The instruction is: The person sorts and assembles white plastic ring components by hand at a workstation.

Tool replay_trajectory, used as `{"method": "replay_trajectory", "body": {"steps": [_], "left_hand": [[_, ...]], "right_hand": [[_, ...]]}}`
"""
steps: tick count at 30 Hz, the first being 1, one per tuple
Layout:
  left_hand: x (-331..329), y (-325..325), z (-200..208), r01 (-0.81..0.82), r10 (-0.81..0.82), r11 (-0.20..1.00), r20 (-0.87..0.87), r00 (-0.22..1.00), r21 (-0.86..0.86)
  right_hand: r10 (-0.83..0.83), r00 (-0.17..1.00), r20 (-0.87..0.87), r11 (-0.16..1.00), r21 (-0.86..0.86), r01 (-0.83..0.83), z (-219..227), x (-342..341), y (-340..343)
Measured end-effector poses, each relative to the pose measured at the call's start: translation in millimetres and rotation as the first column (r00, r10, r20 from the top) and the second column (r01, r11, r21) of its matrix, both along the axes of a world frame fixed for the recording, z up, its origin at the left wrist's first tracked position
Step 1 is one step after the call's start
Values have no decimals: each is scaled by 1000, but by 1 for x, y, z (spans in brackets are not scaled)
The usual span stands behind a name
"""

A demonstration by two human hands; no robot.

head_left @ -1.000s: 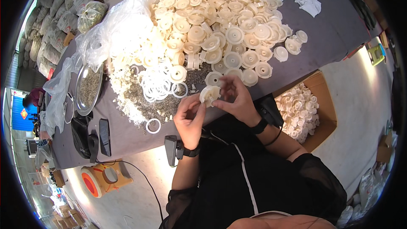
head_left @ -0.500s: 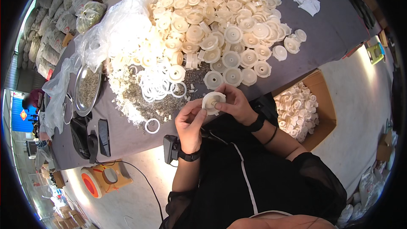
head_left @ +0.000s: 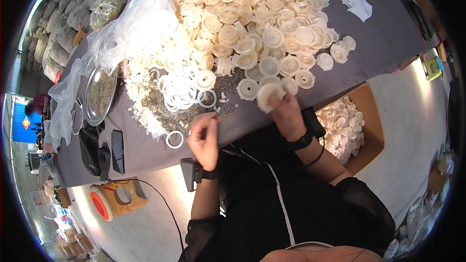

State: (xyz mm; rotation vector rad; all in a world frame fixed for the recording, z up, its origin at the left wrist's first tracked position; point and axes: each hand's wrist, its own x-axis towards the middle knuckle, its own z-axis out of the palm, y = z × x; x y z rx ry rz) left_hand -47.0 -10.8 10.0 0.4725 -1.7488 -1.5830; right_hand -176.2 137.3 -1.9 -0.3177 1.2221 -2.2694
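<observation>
My right hand (head_left: 290, 120), smeared a little by motion, is shut on a round cream plastic disc (head_left: 267, 100) with a raised centre. It holds the disc over the near edge of a big pile of similar plastic discs (head_left: 272, 37). Further left, apart from the disc, is my left hand (head_left: 204, 136), its fingers curled in by the table's front edge. Whatever those fingers may hold is hidden. Close to it lie a loose white ring (head_left: 174, 139), a heap of white rings (head_left: 179, 95) and many small clear pieces (head_left: 187, 122).
An open cardboard box (head_left: 373, 131) of cream parts stands below the table on the right. At the table's left are a metal tray (head_left: 89, 111) of small pieces, a phone (head_left: 118, 151) and a black pouch (head_left: 91, 151). A plastic bag (head_left: 141, 24) lies behind.
My hands have drawn apart. The right one has carried the disc rightward and away from me to the pile; the left has let go of it and moved slightly left.
</observation>
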Motion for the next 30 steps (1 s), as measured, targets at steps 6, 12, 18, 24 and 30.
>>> {"method": "replay_trajectory", "body": {"steps": [6, 12, 18, 24, 30], "left_hand": [[1, -18, -9, -36, 167, 821, 180, 969, -570], [-10, -25, 1, -2, 266, 660, 231, 936, -751], [30, -81, -13, -505, 502, 831, -80, 861, -233], [98, -128, -33, -632, 640, 756, -8, 768, -168], [140, -147, -55, -549, 651, 753, 285, 704, -362]], "right_hand": [[145, 911, 386, 942, -336, -8, -7, -6, 5], [145, 939, 311, 973, -215, -79, -1, 7, -4], [220, 866, 449, 930, -363, -48, -21, -4, 9], [277, 890, 363, 931, -330, -155, -11, 4, -2], [265, 916, 300, 945, -268, -185, -19, 9, -9]]}}
